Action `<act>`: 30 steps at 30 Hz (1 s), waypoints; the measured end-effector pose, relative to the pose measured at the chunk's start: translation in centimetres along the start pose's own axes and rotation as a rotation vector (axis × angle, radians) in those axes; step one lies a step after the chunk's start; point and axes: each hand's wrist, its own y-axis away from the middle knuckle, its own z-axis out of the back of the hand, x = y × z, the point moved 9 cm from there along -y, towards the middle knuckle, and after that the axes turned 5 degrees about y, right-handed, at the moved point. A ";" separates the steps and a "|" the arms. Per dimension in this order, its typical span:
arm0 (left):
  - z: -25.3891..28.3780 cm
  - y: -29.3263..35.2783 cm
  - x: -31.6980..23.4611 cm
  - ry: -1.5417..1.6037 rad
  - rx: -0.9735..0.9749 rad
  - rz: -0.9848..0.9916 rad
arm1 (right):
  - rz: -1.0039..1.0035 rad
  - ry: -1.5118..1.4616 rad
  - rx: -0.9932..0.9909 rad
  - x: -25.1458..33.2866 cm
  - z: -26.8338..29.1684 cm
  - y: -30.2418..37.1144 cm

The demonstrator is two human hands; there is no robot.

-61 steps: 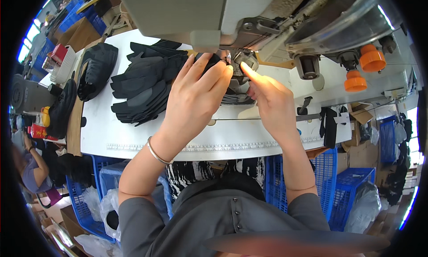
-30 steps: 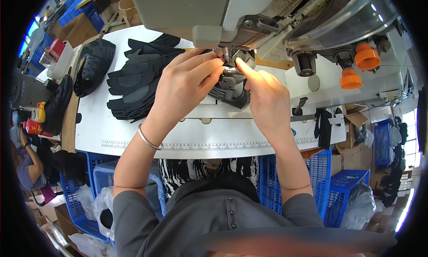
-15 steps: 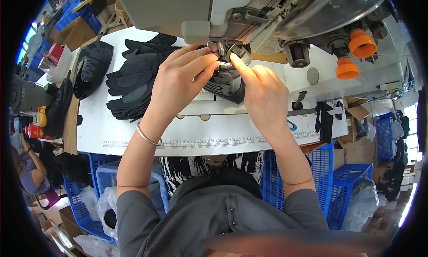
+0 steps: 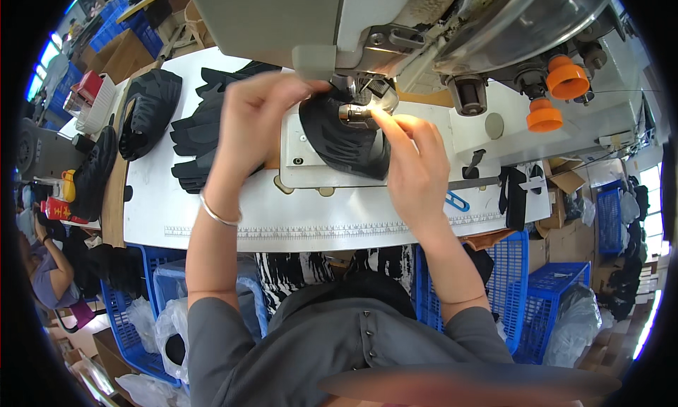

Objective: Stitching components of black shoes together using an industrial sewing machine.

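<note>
A black shoe upper (image 4: 342, 142) lies on the sewing machine bed (image 4: 300, 174), its ribbed side facing up, partly under the presser foot (image 4: 359, 113). My left hand (image 4: 254, 117) is raised at its far left edge, blurred, with thumb and finger closed on that edge. At the right edge, my right hand (image 4: 418, 170) has its index fingertip close beside the presser foot. Its other fingers are curled around the upper's edge, and the thumb is hidden. Lamp light falls on the fingertip. To the left lies a pile of black cut pieces (image 4: 198, 135), partly behind my left arm.
The sewing machine head (image 4: 275, 25) overhangs the work. Orange knobs (image 4: 567, 76) hang at the right. Finished-looking black shoes (image 4: 148, 114) stand on the left. A blue thread snipper (image 4: 458, 201) lies near the ruler strip (image 4: 304, 231). Blue crates (image 4: 508, 280) flank my lap.
My left hand has moved left and up from the presser foot, uncovering much of the shoe upper. The upper has turned and shifted; my right hand has dropped slightly.
</note>
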 end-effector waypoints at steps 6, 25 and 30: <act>-1.0 -0.6 2.6 -0.456 0.315 -0.206 | -0.177 -0.149 0.093 1.8 -2.4 0.5; -6.7 3.9 -4.7 -0.969 0.095 -0.793 | -0.312 -0.311 0.386 -4.5 -2.7 -2.1; -7.0 4.1 -5.0 -1.031 0.072 -0.820 | -0.210 -0.320 0.330 -4.0 -2.2 -2.4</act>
